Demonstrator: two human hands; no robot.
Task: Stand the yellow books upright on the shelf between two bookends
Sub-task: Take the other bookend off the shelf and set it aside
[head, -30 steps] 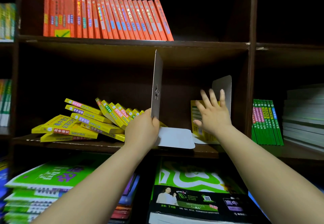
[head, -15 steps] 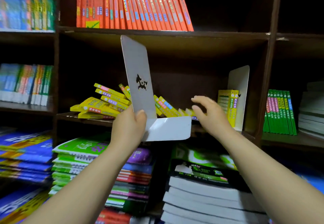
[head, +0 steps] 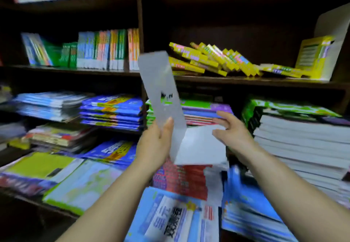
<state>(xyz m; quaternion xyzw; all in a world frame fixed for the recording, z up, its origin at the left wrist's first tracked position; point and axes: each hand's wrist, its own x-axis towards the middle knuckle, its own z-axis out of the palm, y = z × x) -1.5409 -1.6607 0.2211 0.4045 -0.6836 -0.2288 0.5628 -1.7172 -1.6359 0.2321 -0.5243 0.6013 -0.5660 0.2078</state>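
Observation:
My left hand [head: 155, 143] grips a white L-shaped bookend [head: 162, 94] by its upright plate, held in the air below the shelf and tilted left. My right hand [head: 231, 135] hovers at the bookend's flat foot, fingers spread, apparently touching its edge. On the shelf [head: 246, 80] above, several yellow books [head: 208, 60] lie toppled in a slanting heap. At the far right a few yellow books [head: 312, 56] stand upright against a second white bookend [head: 333, 26]. The picture is blurred by motion.
Stacks of blue, green and white books [head: 303, 133] fill the lower shelves and the area in front of me. Upright coloured books [head: 106, 50] stand in the left bay. A dark vertical divider [head: 141, 24] separates the two bays.
The bookend in my left hand has come off the shelf and dropped lower. My right hand left the shelf and came down to the bookend's foot. The view has swung down and left.

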